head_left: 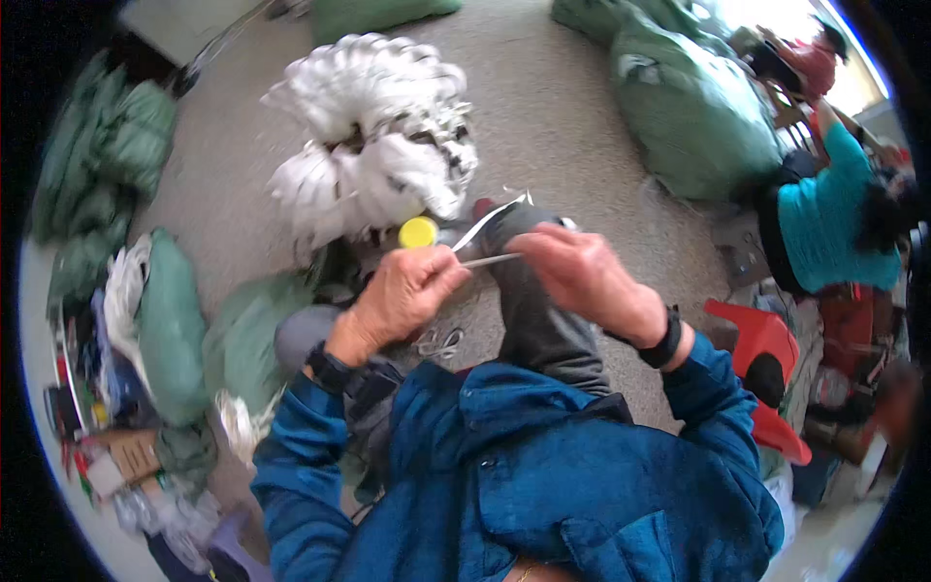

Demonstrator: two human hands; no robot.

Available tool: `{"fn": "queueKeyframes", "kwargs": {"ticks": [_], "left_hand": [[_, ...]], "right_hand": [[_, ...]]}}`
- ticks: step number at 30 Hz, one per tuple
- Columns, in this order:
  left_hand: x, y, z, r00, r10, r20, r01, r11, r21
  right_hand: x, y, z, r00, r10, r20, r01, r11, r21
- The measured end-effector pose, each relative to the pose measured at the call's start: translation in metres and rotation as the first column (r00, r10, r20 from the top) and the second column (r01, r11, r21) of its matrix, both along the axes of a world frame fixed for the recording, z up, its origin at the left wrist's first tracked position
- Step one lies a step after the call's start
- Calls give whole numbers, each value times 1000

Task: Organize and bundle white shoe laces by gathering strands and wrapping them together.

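Observation:
In front of my lap, my left hand (402, 291) is closed, thumb against the curled fingers, on one end of a thin pale strip (493, 260). My right hand (582, 276) pinches the strip's other end, so it runs taut between them. A white band (480, 228) lies over my right knee, just beyond the hands; whether it joins the strip I cannot tell. Close beyond my left hand shows a round yellow lid (418, 232); whatever is under it is mostly hidden. Large bundles of white looped bands (373, 126) lie on the floor ahead.
Stuffed green sacks (693, 112) stand at the right, with more green sacks (170, 320) at the left. A person in a turquoise top (839, 228) sits at the right near a red plastic stool (756, 339). Scissors (444, 343) lie on the floor between my legs.

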State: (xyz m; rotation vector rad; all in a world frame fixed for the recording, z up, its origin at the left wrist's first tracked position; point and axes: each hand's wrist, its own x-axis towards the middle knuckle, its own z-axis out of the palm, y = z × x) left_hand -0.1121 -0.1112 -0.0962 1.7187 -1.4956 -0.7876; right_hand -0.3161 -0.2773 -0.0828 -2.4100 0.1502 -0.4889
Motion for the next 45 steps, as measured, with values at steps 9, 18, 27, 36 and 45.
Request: {"fn": "queueKeyframes", "kwargs": {"ticks": [9,18,27,36,45], "left_hand": [[157,268,14,689,577,438,-653,757,29],[113,562,3,-88,703,706,-974,86,-208],[24,801,-5,-529,628,571,-847,-436,-305],[44,462,-42,235,971,47,-971,233,46],[-36,284,-32,700,655,-286,-662,745,84]], "right_hand": [[7,-36,-29,993,-97,-72,97,995,-3],[39,-15,-34,980,88,-177,-95,995,-30],[94,46,-45,925,331,-190,-317,943,99],[140,207,-24,759,649,-53,-619,745,249],[152,224,-49,755,622,-206,-367,662,654]]}}
